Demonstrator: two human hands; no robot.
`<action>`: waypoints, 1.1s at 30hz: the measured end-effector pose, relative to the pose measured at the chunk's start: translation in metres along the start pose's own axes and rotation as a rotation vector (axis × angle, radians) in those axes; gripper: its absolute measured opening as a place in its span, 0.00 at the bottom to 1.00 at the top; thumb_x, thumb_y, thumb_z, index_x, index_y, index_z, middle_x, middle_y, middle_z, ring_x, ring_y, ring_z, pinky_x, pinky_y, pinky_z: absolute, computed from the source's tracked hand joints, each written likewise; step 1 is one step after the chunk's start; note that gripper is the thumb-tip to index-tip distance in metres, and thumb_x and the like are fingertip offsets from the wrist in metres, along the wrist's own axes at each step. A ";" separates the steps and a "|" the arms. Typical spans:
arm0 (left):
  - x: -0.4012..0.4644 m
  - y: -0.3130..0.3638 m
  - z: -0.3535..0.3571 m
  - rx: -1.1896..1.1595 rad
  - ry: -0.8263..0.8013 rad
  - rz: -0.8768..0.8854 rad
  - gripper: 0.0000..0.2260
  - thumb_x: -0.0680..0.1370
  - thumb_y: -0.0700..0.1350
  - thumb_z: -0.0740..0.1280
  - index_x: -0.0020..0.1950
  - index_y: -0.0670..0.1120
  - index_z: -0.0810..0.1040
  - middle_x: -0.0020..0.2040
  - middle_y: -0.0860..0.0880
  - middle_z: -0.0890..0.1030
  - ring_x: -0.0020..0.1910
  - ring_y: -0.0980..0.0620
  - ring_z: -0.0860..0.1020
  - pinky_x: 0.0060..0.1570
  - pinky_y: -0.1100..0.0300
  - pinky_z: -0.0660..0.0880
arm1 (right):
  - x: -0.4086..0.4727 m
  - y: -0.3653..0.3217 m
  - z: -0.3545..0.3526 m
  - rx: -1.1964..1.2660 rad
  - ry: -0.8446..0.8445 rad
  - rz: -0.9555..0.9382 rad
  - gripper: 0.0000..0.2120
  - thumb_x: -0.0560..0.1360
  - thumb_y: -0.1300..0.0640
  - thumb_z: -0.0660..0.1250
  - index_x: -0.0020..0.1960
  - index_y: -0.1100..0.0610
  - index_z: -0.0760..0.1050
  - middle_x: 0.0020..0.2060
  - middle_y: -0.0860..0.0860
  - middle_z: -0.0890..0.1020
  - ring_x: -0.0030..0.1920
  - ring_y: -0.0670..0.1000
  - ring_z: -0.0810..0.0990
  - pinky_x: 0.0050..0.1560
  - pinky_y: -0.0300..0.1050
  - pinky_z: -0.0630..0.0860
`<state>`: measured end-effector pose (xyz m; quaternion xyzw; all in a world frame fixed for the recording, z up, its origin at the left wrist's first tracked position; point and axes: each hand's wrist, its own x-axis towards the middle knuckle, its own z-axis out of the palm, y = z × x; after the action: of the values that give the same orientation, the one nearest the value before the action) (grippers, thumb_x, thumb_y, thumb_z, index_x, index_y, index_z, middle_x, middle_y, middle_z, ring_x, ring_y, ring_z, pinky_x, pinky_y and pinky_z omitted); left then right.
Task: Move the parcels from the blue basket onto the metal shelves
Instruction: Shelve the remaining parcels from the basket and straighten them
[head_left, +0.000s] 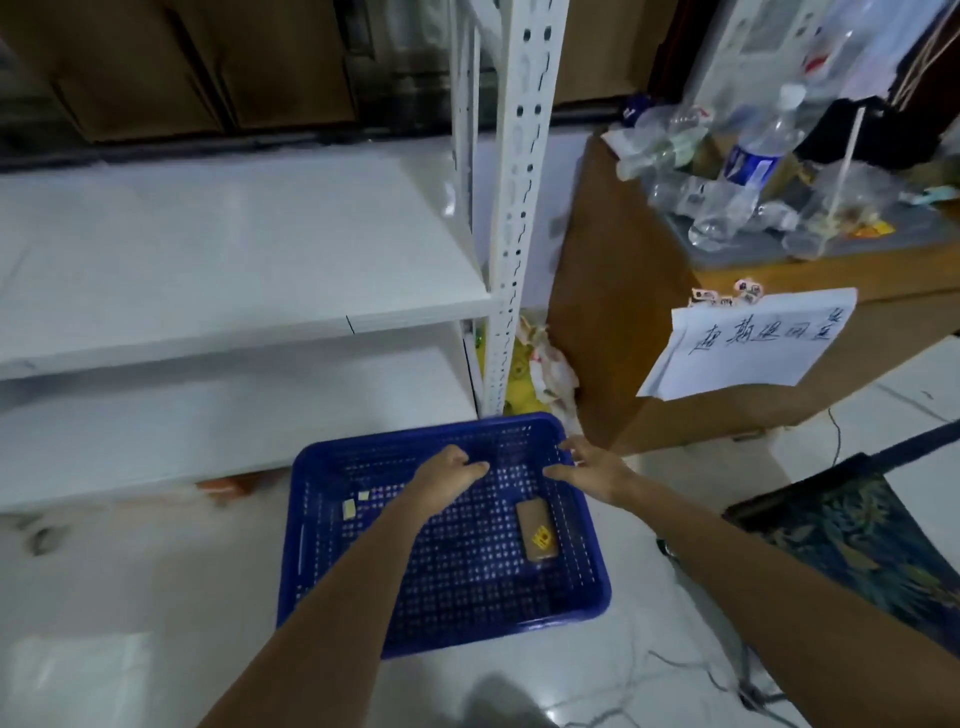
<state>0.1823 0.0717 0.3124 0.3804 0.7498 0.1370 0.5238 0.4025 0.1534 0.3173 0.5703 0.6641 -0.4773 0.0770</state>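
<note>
The blue basket (311, 561) stands on the pale tiled floor in front of the white metal shelves (244, 260). One small brown parcel (536, 530) with a yellow label lies flat at the right of the basket's floor. Small yellowish scraps (349, 509) lie at its left. My left hand (448, 475) hovers over the far middle of the basket with fingers loosely curled and nothing in it. My right hand (592, 467) is beside the far right rim with fingers spread, holding nothing. Both shelf boards in view look bare.
A white slotted upright (514, 208) stands at the shelves' right corner, just behind the basket. To the right is a brown cardboard box (613, 291) with plastic bottles (748, 166) on top and a handwritten paper sign (748, 343). A dark patterned bag (862, 535) lies at far right.
</note>
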 end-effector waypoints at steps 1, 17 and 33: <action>0.021 -0.014 0.016 0.000 -0.009 -0.009 0.23 0.77 0.55 0.64 0.44 0.33 0.72 0.41 0.34 0.75 0.46 0.36 0.78 0.40 0.55 0.63 | 0.020 0.019 0.014 -0.007 -0.005 0.016 0.29 0.75 0.41 0.67 0.71 0.52 0.65 0.69 0.55 0.71 0.66 0.55 0.72 0.56 0.43 0.66; 0.333 -0.192 0.245 -0.034 -0.094 -0.049 0.23 0.82 0.49 0.57 0.71 0.34 0.66 0.51 0.34 0.78 0.31 0.51 0.70 0.31 0.57 0.65 | 0.338 0.229 0.232 -0.306 -0.108 0.246 0.29 0.82 0.56 0.59 0.78 0.61 0.52 0.76 0.60 0.60 0.71 0.60 0.66 0.71 0.51 0.67; 0.419 -0.246 0.281 -0.407 -0.186 -0.286 0.17 0.80 0.51 0.58 0.65 0.44 0.66 0.62 0.40 0.73 0.61 0.41 0.73 0.57 0.51 0.74 | 0.400 0.278 0.262 0.058 -0.100 0.322 0.20 0.78 0.55 0.63 0.66 0.62 0.66 0.57 0.58 0.76 0.53 0.57 0.78 0.52 0.49 0.78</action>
<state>0.2601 0.1509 -0.2376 0.1685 0.7017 0.1740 0.6701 0.3830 0.2082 -0.2326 0.6468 0.5455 -0.5056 0.1687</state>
